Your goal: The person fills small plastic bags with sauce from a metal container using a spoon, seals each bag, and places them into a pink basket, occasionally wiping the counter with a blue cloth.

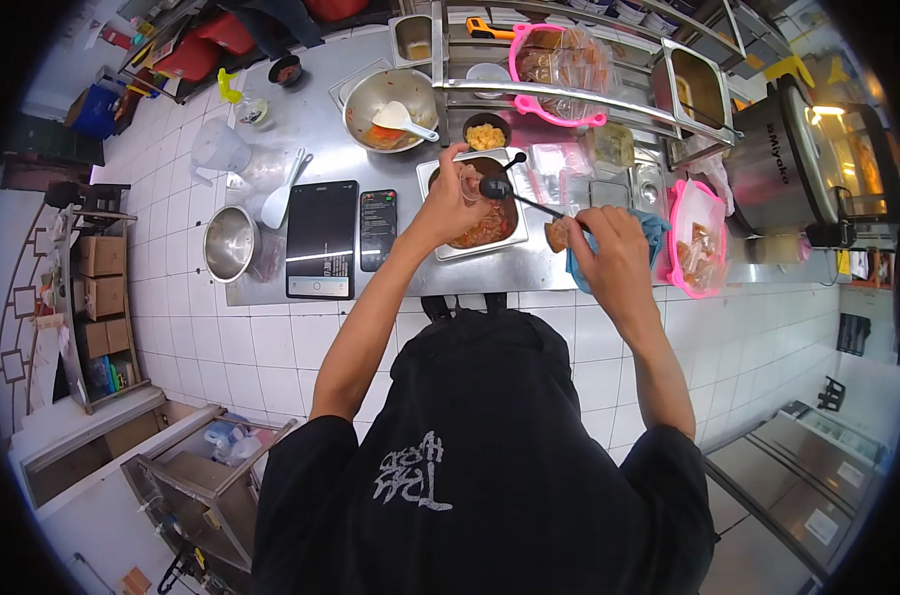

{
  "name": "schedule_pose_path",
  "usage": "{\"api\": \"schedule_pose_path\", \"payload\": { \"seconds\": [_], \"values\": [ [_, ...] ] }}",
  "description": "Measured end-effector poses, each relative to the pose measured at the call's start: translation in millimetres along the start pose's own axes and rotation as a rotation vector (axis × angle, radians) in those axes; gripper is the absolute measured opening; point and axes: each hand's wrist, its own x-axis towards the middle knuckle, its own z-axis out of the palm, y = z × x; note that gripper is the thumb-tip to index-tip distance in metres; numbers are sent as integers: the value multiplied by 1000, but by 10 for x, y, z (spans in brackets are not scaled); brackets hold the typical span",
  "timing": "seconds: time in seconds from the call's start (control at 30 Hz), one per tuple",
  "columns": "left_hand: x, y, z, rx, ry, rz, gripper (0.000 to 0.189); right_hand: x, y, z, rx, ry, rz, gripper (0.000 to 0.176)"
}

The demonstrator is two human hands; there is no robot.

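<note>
My left hand (448,203) holds a small clear plastic bag (472,185) over a square metal tray (513,236) of reddish chunky sauce. In my right hand (609,243) is the handle of a black ladle (496,187), whose bowl is at the bag's opening. The bag's lower part is hard to make out. Just left of my right fingers lies a small brown filled packet (557,235). A blue cloth (651,230) rests on the counter, partly under my right hand.
Left of the tray are a phone (378,230), a tablet (321,238) and a steel bowl (230,244). Behind it stand a large bowl with a white scoop (356,111) and a bowl of yellow food (485,137). A pink basket (678,243) and a large cooker (782,149) are at right.
</note>
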Motion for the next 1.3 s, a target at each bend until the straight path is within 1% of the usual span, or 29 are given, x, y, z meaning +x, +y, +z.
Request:
{"api": "schedule_pose_path", "payload": {
  "seconds": [0.07,0.1,0.17,0.2,0.27,0.33,0.37,0.43,0.47,0.5,0.57,0.63,0.7,0.73,0.8,0.93,1.0,1.03,1.1,1.13,1.2,1.23,1.3],
  "values": [
    [19,25,-18,11,-26,-6,87,-29,53,66,72,1,1,14],
    [4,63,-29,-27,-42,-40,88,-39,58,77,73,-2,-2,14],
    [-10,76,-41,-64,-56,-75,88,-59,57,94,107,-36,48,14],
    [-3,56,-38,-39,-77,-72,90,-61,62,98,108,-36,48,14],
    [3,13,-32,-14,-97,-70,91,-58,91,101,187,-23,167,14],
    [-1,-9,-61,118,-170,-91,96,-21,176,128,186,-30,188,15],
    [1,-22,-79,120,-180,-92,96,-2,221,155,183,-35,213,16],
    [7,87,-125,203,-270,-54,99,30,324,245,194,-59,233,18],
    [2,180,-146,173,-304,-85,99,43,378,284,206,-83,240,20],
    [-4,140,-127,174,-325,-87,99,62,408,303,206,-80,261,20],
    [22,21,-111,296,-281,84,99,141,422,316,185,-126,142,21],
    [30,139,-134,301,-293,82,99,176,404,274,178,-111,125,20],
    [37,247,-174,334,-320,-19,103,210,395,213,47,-190,51,19],
    [37,246,-178,334,-318,-21,103,201,409,206,48,-191,49,19],
    [25,238,-203,340,-294,-8,102,169,431,189,-60,-176,-42,17],
    [-18,180,-193,323,-224,16,98,149,383,193,-53,-162,-28,17],
    [-16,177,-194,225,-235,-20,99,146,360,201,13,-137,35,18],
    [-16,178,-192,225,-236,-20,99,139,358,193,13,-136,36,18],
    [-21,167,-195,107,-191,-13,97,136,319,161,117,-140,170,20],
    [-23,128,-179,109,-186,-14,97,135,273,109,120,-140,166,20],
    [-41,40,-115,34,-58,30,94,144,143,-55,290,-180,382,20],
    [-60,9,-78,37,-49,24,94,139,99,-97,296,-186,375,20],
    [-64,-6,16,-61,63,8,94,131,50,-142,278,-156,337,20]
  ]
}}
